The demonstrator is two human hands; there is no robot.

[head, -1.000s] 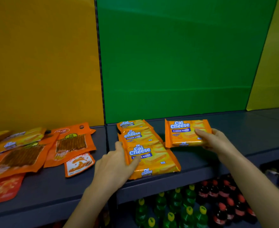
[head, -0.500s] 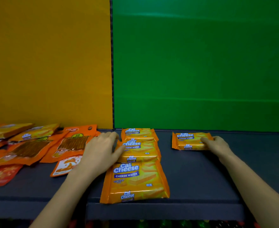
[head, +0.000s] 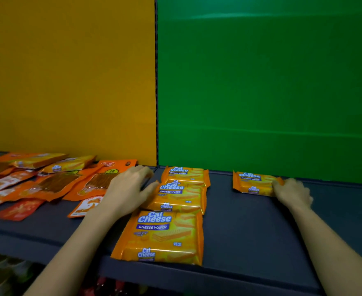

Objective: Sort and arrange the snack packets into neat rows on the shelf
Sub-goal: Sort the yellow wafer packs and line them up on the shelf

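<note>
Moved back since a second ago: lone packet (head: 253, 182), now flat on the shelf (head: 240, 231) close under the green panel (head: 261, 92). Sits well apart, to the right, from the column of Cal Cheese packets (head: 180, 196). Right hand (head: 291, 194) at its right end, thumb on top and fingers curled round the edge, somewhat blurred. Left hand (head: 126, 189) with fingers loosely spread, gripping nothing, thumb against the left edge of the column's middle packet. Column overlapping from front packet (head: 160, 237) to rear packet (head: 185, 173), just right of the panel seam. Loose heap of orange packets (head: 53, 184) further left, under the yellow panel (head: 68, 82).
</note>
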